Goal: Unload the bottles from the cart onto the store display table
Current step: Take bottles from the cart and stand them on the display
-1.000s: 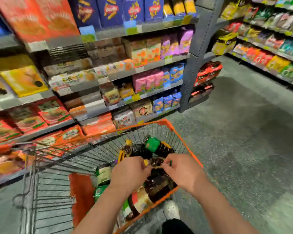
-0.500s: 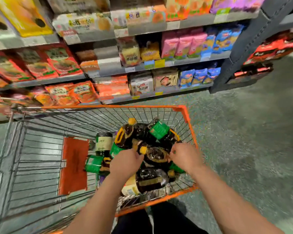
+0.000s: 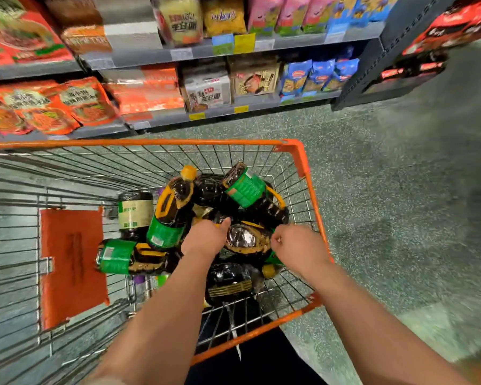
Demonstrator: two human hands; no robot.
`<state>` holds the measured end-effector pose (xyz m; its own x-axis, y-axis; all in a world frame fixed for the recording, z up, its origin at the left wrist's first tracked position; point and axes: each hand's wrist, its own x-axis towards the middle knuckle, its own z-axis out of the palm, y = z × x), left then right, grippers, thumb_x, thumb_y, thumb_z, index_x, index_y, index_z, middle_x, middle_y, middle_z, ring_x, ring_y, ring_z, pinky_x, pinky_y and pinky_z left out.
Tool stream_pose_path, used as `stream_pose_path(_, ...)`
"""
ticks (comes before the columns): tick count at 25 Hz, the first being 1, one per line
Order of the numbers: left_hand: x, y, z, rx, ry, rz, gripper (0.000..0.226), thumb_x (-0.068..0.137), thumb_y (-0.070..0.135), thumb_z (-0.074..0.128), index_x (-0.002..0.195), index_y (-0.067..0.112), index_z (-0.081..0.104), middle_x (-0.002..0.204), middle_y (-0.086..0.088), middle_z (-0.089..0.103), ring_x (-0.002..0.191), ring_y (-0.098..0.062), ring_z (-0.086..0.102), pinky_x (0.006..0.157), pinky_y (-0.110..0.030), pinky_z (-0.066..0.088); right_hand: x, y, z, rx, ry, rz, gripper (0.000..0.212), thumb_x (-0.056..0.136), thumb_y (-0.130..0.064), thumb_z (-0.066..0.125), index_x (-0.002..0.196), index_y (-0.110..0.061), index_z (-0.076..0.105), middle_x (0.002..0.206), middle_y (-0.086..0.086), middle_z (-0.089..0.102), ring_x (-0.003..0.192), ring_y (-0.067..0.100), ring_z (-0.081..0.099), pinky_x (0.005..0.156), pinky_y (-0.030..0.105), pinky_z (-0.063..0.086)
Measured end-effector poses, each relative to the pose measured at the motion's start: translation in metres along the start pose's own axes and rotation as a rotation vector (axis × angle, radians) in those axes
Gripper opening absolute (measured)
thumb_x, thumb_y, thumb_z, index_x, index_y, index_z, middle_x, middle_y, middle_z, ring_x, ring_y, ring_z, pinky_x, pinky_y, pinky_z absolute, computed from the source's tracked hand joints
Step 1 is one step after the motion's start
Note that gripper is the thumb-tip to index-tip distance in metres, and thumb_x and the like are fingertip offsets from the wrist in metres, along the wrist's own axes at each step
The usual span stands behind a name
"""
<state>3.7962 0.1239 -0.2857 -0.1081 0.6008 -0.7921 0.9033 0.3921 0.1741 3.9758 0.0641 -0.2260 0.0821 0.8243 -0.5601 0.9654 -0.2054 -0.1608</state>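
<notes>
**Both hands down in the cart among the bottles**

The left hand point(image 3: 206, 236) and right hand point(image 3: 296, 247) reach into the wire cart point(image 3: 313, 195), one on each side of a dark bottle point(image 3: 246, 240) that lies on top of the pile. The left hand's fingers curl against that bottle's left flank, thumb pointing up along it; the right hand is curled at its right end, though what the fingers close on is hidden, so I cannot tell the hold there.

More dark bottles crowd round the grip. Just left of the left hand a yellow-capped bottle point(image 3: 175, 207) leans, and lower left a green-labelled bottle point(image 3: 128, 257) lies flat. Beyond the hands another green-labelled one point(image 3: 250, 190) lies across the heap. Nearer the person, a black bottle point(image 3: 228, 282) lies under the wrists. An orange flap point(image 3: 72, 265) sits well to the left. Past the cart's far rim, store shelves point(image 3: 206, 51) hold packets.
</notes>
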Motion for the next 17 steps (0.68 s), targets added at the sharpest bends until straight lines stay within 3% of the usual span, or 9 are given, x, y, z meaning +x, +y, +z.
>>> stream_pose_path(4,0.002,-0.004,0.002,-0.038,-0.04,0.032,0.058,0.097,0.059,0.042,0.087,0.002,0.054,0.086,-0.013,0.063,0.079,-0.031,0.061,0.066,-0.034,0.048,-0.004,-0.012,0.004,0.005,-0.015,0.02,0.016,0.09,-0.025,0.049,0.088,-0.023,0.065,0.075,-0.003,0.065,0.07,0.022,0.062,0.053,0.027,0.045)
stream_pose_path(8,-0.026,-0.003,0.0,-0.131,0.037,0.162,0.046,0.097,0.049,0.048,0.1,0.003,0.049,0.099,-0.018,0.066,0.09,-0.035,0.065,0.075,-0.035,0.052,-0.011,-0.022,0.001,-0.034,-0.033,0.013,0.02,0.089,-0.027,0.048,0.082,-0.018,0.064,0.077,0.0,0.065,0.073,0.025,0.064,0.058,0.028,0.05)
stream_pose_path(11,-0.067,0.019,-0.005,0.008,0.118,0.357,0.044,0.096,0.05,0.051,0.106,0.007,0.044,0.103,-0.015,0.066,0.095,-0.036,0.064,0.068,-0.035,0.042,-0.018,-0.032,-0.012,-0.057,-0.033,0.071,0.023,0.088,-0.034,0.05,0.089,-0.018,0.067,0.086,0.004,0.068,0.082,0.029,0.066,0.06,0.029,0.043)
stream_pose_path(17,-0.152,0.063,-0.049,0.392,0.37,0.681,0.042,0.085,0.054,0.055,0.106,0.019,0.045,0.095,-0.004,0.069,0.093,-0.031,0.066,0.062,-0.033,0.038,-0.061,-0.005,-0.049,-0.04,0.139,0.168,0.02,0.087,-0.028,0.05,0.098,-0.018,0.063,0.096,0.007,0.069,0.093,0.031,0.065,0.072,0.035,0.051)
